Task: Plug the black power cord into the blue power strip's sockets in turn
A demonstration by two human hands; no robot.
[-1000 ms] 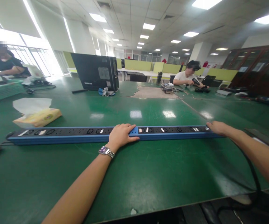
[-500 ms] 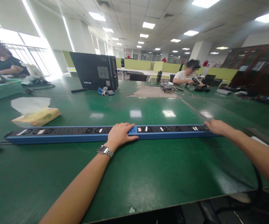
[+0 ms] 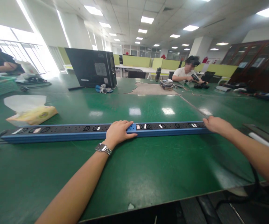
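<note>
A long blue power strip (image 3: 62, 137) with a black face of sockets and several small white labels lies across the green table. My left hand (image 3: 117, 132), with a metal-banded watch on its wrist, grips the strip near its middle. Its thumb is along the near side and its fingers reach over the top, beside a blue socket section (image 3: 131, 127). At the strip's right end is my right hand (image 3: 215, 125), with its fingers curled closed on that end. The hand hides the tip of the strip, and its inner fingers do not show.
A tissue pack (image 3: 35, 115) lies behind the strip's left part. Farther back are a black computer case (image 3: 91, 68), gloves (image 3: 104, 89) and a green basket (image 3: 0, 88). Two people work at the table's far sides. A black cable (image 3: 256, 179) hangs near my right forearm.
The view has shifted slightly, so most things appear a little farther left and higher. Both hands keep about the same places on the power strip.
</note>
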